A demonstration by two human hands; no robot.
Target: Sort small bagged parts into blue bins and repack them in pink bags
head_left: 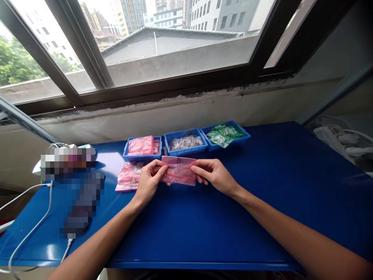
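Note:
A pink zip bag (180,170) is held flat just above the blue table (204,225), between both hands. My left hand (149,181) pinches its left edge, thumb on top. My right hand (214,175) pinches its right edge. Left of my left hand lies a pile of pink bags (128,177) with small parts inside. Behind the hands stand three blue trays in a row: the left tray (142,156) holds pink bags, the middle tray (186,149) holds clear packets, the right tray (243,136) holds green packets.
A blurred-out device (72,167) and white cables (29,229) lie at the table's left. A wall and window sill rise right behind the trays. White items (344,142) lie beyond the table's right end.

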